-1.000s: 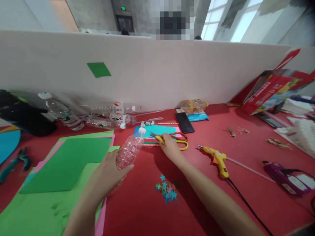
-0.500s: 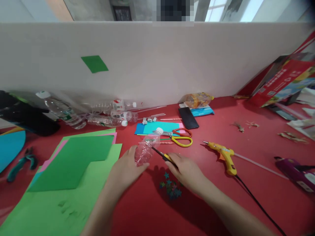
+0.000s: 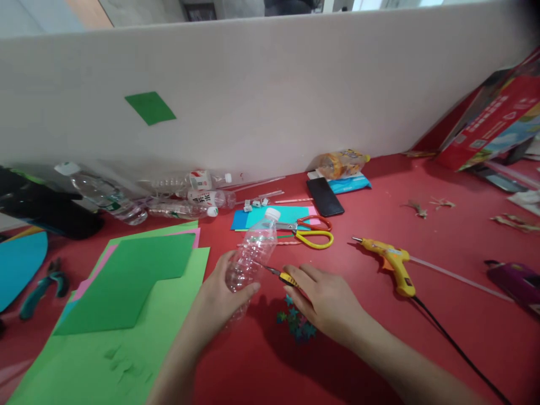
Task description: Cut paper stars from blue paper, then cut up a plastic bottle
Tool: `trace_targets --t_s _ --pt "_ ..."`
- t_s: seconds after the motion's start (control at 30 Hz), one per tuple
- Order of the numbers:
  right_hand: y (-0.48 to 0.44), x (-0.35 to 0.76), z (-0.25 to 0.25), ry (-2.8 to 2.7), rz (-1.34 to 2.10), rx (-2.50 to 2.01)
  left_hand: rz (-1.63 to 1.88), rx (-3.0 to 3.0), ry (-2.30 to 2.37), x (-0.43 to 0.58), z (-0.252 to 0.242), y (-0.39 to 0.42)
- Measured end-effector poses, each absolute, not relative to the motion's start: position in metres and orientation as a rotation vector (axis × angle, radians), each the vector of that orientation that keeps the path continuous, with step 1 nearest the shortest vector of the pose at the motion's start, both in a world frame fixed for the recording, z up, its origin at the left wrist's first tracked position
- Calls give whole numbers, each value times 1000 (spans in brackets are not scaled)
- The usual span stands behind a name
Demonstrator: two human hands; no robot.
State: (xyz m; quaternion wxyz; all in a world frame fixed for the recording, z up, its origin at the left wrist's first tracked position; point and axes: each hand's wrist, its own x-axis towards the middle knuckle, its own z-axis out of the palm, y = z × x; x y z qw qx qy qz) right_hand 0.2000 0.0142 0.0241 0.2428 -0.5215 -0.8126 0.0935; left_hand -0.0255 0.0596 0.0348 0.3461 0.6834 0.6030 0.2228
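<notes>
A clear plastic bottle point(image 3: 258, 243) with a white cap is held tilted over the red table, its cap pointing away from me. My left hand point(image 3: 219, 298) is wrapped round its lower part. My right hand point(image 3: 323, 295) grips a yellow and black utility knife point(image 3: 287, 279). The knife's blade points left and reaches the bottle's side; whether it has pierced the plastic I cannot tell. Under my right hand lies a small pile of star-shaped sequins point(image 3: 298, 326), partly hidden. Scissors point(image 3: 314, 239) with one red and one yellow handle lie just beyond the bottle.
Green foam sheets point(image 3: 164, 259) lie at left, near teal pliers point(image 3: 44, 287). Several plastic bottles point(image 3: 181, 210) rest along the white partition point(image 3: 253, 101). A black phone point(image 3: 324, 197) lies at the back. At right are a yellow glue gun point(image 3: 392, 264) with a cord and a purple tool point(image 3: 517, 287).
The bottle has come a little nearer to me, and more of its length shows. The knife blade now meets it lower on its side. My view has shifted slightly.
</notes>
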Motion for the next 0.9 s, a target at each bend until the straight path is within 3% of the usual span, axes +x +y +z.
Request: trace_targets --t_s 0.9 --pt "13 195 17 -2276 334 -1550 467 1801 1769 -22 29 56"
